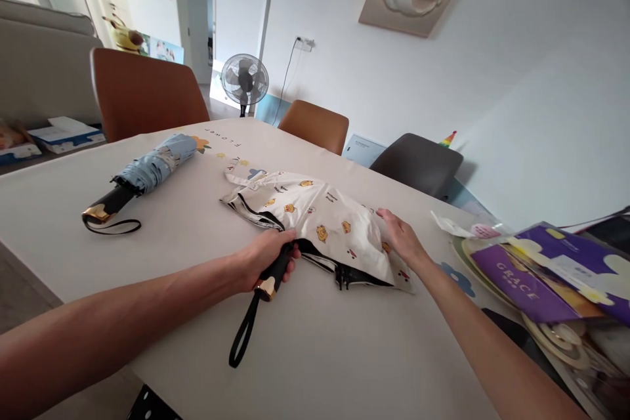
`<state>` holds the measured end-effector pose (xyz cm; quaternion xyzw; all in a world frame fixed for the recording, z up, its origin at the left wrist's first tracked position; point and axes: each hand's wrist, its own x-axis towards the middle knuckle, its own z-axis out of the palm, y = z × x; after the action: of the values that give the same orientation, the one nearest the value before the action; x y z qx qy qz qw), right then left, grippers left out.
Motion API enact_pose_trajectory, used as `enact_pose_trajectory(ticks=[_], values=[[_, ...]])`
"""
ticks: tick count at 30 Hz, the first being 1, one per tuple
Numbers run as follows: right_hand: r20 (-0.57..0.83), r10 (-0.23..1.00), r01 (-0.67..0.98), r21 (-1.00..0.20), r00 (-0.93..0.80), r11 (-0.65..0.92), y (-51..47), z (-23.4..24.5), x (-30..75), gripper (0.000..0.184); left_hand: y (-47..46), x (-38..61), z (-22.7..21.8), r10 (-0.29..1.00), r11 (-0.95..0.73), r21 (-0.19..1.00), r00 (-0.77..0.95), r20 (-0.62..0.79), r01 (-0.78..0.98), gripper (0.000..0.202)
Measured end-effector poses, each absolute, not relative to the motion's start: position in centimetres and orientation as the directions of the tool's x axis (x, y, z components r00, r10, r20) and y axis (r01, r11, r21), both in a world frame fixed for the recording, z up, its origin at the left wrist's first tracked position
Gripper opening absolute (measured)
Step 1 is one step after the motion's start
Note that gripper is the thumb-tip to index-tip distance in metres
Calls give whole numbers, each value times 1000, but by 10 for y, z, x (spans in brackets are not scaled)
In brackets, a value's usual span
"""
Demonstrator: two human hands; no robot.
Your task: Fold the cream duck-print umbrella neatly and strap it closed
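Observation:
A cream folding umbrella [319, 220] printed with small orange figures lies loosely collapsed in the middle of the table [315, 354]. My left hand [268, 259] is closed around its black handle, whose gold end cap and black wrist strap [245, 335] trail toward me. My right hand [401, 236] rests on the umbrella's fabric at its right side, fingers bent against the cloth. A second umbrella [147, 174], light blue and rolled up, lies apart at the far left of the table with its black handle and strap pointing left.
Purple booklets [541, 275] and plates sit piled at the table's right edge. Brown chairs [142, 95] and a dark grey chair [418, 161] stand along the far side. A standing fan [245, 81] is by the back wall, a sofa at left.

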<state>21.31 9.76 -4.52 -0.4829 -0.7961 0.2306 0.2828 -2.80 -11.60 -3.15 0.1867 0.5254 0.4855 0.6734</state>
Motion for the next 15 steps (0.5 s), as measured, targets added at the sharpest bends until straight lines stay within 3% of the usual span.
enact_pose_trajectory(ticks=[4, 9, 15], values=[[199, 923, 650, -661, -330, 375, 93, -53, 220, 51, -114, -32, -33, 855, 446, 769, -35, -517, -457, 29], [192, 861, 649, -586, -471, 486, 89, -60, 216, 42, -116, -30, -28, 837, 473, 760, -42, -546, -445, 29], [395, 844, 581, -613, -363, 536, 88, -65, 221, 31, -116, -29, -25, 830, 474, 761, -62, -554, -443, 28]])
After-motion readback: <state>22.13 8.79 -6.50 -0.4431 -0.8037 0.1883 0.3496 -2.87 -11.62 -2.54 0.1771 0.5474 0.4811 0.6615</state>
